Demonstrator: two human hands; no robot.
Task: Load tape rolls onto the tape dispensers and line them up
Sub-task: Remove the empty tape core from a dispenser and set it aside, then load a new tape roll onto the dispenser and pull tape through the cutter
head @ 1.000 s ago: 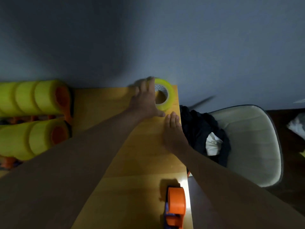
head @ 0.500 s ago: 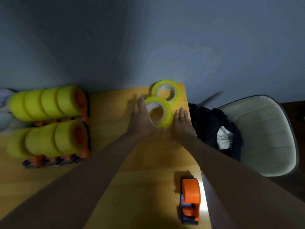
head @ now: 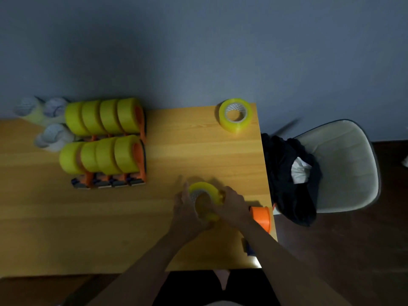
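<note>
Both hands hold one round yellow tape roll [head: 206, 196] just above the wooden worktop [head: 154, 217]. The left grip [head: 187, 208] and right grip [head: 233, 205] curl around it, beside an orange dispenser [head: 261, 217].

The person's right forearm [head: 260, 235] hides most of the empty orange plastic tape dispenser [head: 261, 216] at the wooden table's [head: 110, 228] right edge; pale rolls [head: 53, 135] far left blur out.

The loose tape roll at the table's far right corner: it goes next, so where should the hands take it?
The loose tape roll lies flat, core hole up, nothing beside it. Come from above and pinch across the outer wall, or hook fingers into the hole against the rim.
</note>
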